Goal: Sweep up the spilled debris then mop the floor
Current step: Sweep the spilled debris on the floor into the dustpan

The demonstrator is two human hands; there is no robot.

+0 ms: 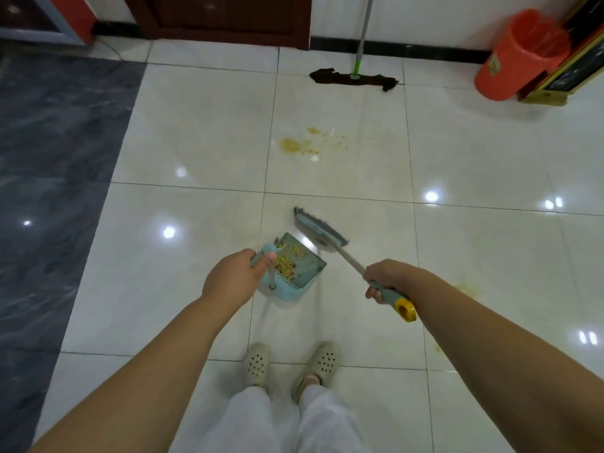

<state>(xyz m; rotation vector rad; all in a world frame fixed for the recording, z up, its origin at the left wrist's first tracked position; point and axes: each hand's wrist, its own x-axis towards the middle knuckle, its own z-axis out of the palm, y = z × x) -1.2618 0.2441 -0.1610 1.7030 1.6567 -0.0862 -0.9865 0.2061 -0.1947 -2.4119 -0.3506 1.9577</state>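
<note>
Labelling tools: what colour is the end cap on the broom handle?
Yellow, on the broom handle behind the right hand; clearest in the head view.

Dark wooden door at far wall, grey marbled floor strip left, yellow-framed blackboard far right

The mop pole ran out of the top edge, well beyond the dustpan. Right of the mop, the orange bin had its far side hidden by a framed board, itself cut by the right edge. The dustpan's handle was blurred and partly hidden under the left hand.
</note>
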